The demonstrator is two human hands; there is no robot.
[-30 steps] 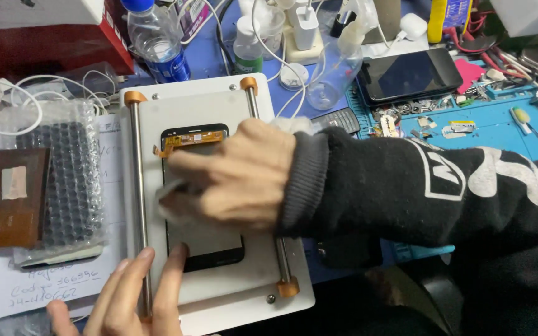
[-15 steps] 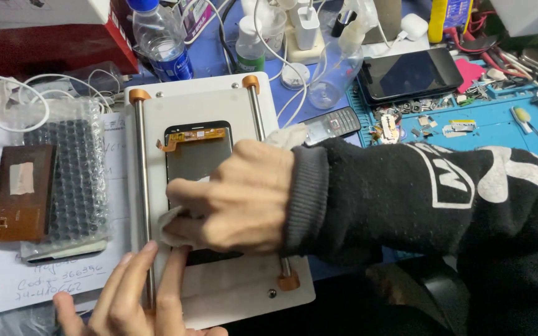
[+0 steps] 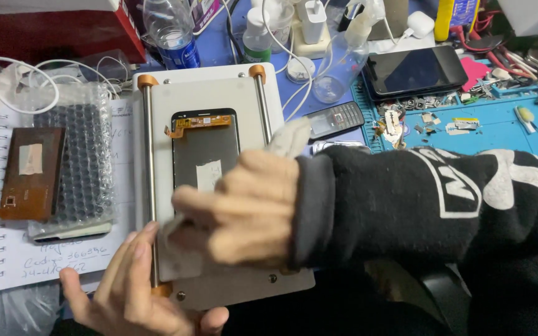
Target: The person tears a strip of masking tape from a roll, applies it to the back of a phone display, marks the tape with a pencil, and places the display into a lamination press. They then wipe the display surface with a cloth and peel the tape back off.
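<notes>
- The right hand lies knuckles-up across the lower half of a phone screen panel, fingers curled around a white wipe that it presses against the panel; the hand is blurred.
- A corner of the same white wipe sticks up behind the wrist, by the black sleeve.
- The left hand rests at the near left corner of the grey metal plate, fingers spread and flat, thumb at the plate's front edge, gripping nothing.
- The panel lies face-down in the middle of the plate, between two metal rails with orange end caps; an orange flex cable crosses its top and a pale sticker sits near its centre.
- The right hand and sleeve hide the panel's lower part and most of the right-hand rail.
- Left of the plate, a brown screen part rests on a bubble-wrap bag, over a spiral notebook with handwriting.
- Behind the plate stand a clear water bottle, a small white bottle and a tipped spray bottle, among white cables.
- To the right, a small keypad phone lies just beside the plate; further off a black smartphone and a blue work mat scattered with screws and small parts cover the surface.
</notes>
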